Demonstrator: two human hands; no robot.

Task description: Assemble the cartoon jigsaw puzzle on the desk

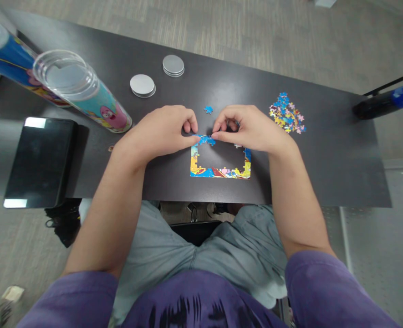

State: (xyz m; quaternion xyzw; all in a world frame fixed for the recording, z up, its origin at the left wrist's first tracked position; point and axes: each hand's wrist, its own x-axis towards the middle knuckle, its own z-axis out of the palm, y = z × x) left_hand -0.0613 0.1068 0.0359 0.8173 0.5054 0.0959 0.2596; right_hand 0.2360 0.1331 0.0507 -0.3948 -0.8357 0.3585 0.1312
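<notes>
A jigsaw puzzle border [204, 172] lies on the dark table, a colourful rectangle with a bare middle. Blue jigsaw pieces [207, 140] form part of its far edge, between my two hands. My left hand [169, 130] is closed, fingers curled, with its thumb tip on the border's far left corner. Opposite it, my right hand [247, 127] pinches at the right end of those blue pieces; its fingers cover part of the far edge. A single loose blue piece [208, 110] rests just beyond the hands.
Right of my hands lies a pile of loose jigsaw pieces [286, 115]. Round silvery lids [142, 85] sit in two stacks farther back. At left stand a clear-topped printed tube [102, 107], another tube [13, 61] and a black tablet-like device [39, 161]. A dark blue cylinder [389, 102] is at right.
</notes>
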